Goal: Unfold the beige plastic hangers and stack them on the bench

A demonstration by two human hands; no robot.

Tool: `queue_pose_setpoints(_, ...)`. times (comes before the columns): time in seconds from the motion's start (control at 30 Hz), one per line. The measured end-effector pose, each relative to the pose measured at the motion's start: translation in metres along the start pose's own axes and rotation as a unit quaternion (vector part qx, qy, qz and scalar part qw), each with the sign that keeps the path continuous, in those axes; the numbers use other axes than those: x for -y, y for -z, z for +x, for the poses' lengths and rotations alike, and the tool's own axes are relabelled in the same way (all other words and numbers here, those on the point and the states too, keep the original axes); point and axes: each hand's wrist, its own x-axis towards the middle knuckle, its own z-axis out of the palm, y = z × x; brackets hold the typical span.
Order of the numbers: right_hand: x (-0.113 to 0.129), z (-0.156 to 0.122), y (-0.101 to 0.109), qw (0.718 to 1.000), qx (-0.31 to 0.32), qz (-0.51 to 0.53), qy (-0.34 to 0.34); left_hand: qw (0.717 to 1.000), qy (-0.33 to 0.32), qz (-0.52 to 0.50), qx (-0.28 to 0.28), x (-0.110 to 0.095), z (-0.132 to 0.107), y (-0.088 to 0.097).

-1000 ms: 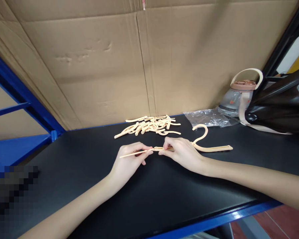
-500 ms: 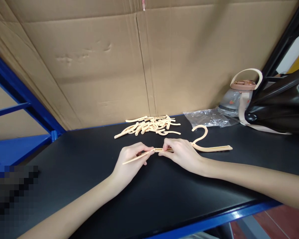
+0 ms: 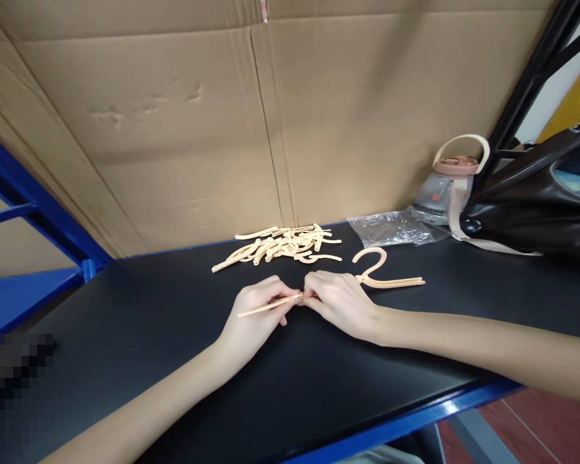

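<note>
A beige plastic hanger [image 3: 389, 281] lies on the black tabletop [image 3: 319, 374], hook up and one arm reaching right. My right hand [image 3: 341, 301] is closed on the hanger's middle part. My left hand [image 3: 256, 312] pinches a thin beige arm piece [image 3: 263, 307] that slants down to the left. The inner end of that piece meets the hanger between my fingertips; the joint itself is hidden by my fingers.
A pile of several loose beige hanger parts [image 3: 278, 246] lies farther back. A clear plastic bag [image 3: 391, 229], a lidded water bottle with a strap [image 3: 444, 187] and a black bag [image 3: 536, 200] sit at the right. Cardboard [image 3: 270, 116] walls the back; blue shelf frame [image 3: 38, 212] at left.
The arm piece in my left hand has tilted so its outer end points lower. My hands have drawn closer together. The camera has shifted slightly right.
</note>
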Motion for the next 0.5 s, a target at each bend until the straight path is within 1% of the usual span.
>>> queue_pose_setpoints(0.13, -0.0055, 0.0022, -0.0013, 0.998, -0.021, 0.043, -0.034, 0.997, 0.073, -0.035, -0.014, -0.0010, 0.0012, 0.0043)
queue_pose_setpoints(0.2, -0.0080, 0.0025, -0.0021, 0.997, -0.029, 0.056, -0.051, 0.995, 0.084, -0.037, -0.026, 0.0000, 0.0012, 0.0071)
queue_pose_setpoints(0.33, -0.0083, 0.0019, -0.0023, 0.996, -0.029, 0.065, -0.055, 0.997, 0.063, -0.027, -0.036, 0.0029, 0.0005, 0.0089)
queue_pose_setpoints(0.5, -0.0059, 0.0009, -0.0027, 0.997, -0.027, 0.064, -0.040, 0.999, 0.000, 0.011, -0.032, 0.0047, -0.0030, 0.0059)
